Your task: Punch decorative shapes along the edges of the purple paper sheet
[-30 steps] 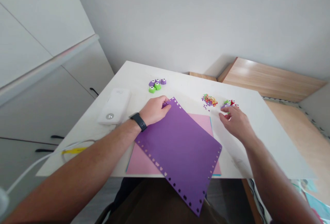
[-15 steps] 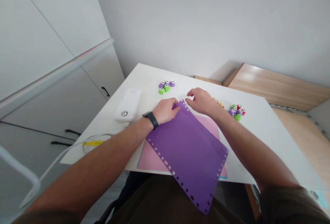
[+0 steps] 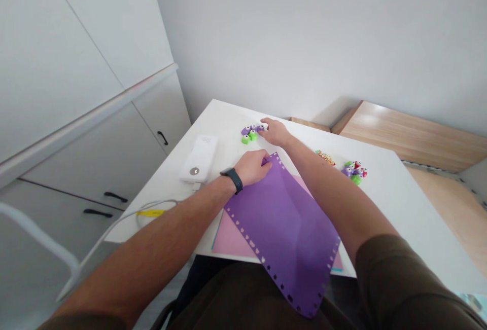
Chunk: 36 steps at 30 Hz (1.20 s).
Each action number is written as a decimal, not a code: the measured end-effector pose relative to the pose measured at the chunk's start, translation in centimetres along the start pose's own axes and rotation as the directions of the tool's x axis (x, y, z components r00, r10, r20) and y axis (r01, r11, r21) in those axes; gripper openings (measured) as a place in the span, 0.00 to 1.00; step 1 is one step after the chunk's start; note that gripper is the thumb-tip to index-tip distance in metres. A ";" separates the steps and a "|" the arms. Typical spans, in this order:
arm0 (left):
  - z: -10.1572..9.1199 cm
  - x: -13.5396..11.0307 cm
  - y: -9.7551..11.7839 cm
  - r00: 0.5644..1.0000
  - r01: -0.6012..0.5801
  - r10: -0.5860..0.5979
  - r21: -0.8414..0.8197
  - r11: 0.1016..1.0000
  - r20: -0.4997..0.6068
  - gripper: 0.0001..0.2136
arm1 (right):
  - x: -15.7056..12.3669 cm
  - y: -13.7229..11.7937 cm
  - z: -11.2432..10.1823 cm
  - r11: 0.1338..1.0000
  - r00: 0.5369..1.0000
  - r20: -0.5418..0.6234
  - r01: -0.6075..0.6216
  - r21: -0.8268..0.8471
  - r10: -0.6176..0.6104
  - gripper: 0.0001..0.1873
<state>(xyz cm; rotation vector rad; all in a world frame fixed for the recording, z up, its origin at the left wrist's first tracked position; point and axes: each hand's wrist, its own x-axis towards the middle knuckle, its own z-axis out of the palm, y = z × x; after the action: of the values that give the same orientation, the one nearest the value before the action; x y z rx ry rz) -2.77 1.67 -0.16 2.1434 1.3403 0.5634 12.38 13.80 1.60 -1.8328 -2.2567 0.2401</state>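
Purple sheet: a purple paper sheet (image 3: 283, 233), lower centre of the frame, lies diagonally on a pink paper sheet (image 3: 232, 233) and overhangs the near edge of the white counter (image 3: 380, 198). Small punched shapes line its edges.

Left hand: the left hand (image 3: 251, 167) rests on the sheet's top corner; I cannot tell whether it grips.

Right hand: the right hand (image 3: 276, 133), apart from the left, reaches open to the purple and green paper punches (image 3: 251, 135), upper centre.

Right of centre: more paper punches (image 3: 354, 172) sit just beside multicoloured paper confetti (image 3: 325, 157).

Left of the sheet: a white power bank (image 3: 198, 158) with a cable (image 3: 152, 212).
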 end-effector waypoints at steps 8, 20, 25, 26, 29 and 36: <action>0.0 -0.1 -0.1 1.000 -0.013 0.013 0.000 1.000 -0.011 0.09 | -0.9 0.6 -0.6 0.999 0.997 -0.074 -0.015 0.045 0.018 0.15; 0.0 -0.3 0.2 1.000 -0.019 0.019 -0.010 1.000 -0.025 0.10 | -15.0 5.1 -5.6 0.944 0.998 -0.062 0.023 0.331 -0.003 0.13; -0.2 -0.1 0.2 0.999 -0.038 0.037 -0.038 0.999 -0.017 0.10 | -19.0 7.0 -4.5 0.918 0.997 -0.045 -0.039 0.396 0.062 0.13; -0.2 0.0 0.1 0.999 -0.037 0.036 -0.043 0.998 -0.010 0.10 | -19.3 7.3 -4.1 0.912 0.997 -0.044 -0.046 0.408 0.070 0.13; -0.2 0.3 -0.1 0.999 -0.039 0.039 -0.057 0.998 -0.008 0.10 | -19.9 7.9 -3.2 0.882 0.995 -0.046 -0.059 0.467 0.091 0.13; -0.2 0.3 -0.4 0.999 -0.048 0.048 -0.099 0.994 -0.003 0.13 | -20.1 7.4 -2.1 0.824 0.981 -0.077 -0.105 0.556 0.177 0.16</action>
<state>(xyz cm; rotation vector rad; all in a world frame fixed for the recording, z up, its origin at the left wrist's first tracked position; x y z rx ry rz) -3.05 2.10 -0.20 2.0999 1.2384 0.6359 23.85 -4.36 0.25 -1.6354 -1.7175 0.7013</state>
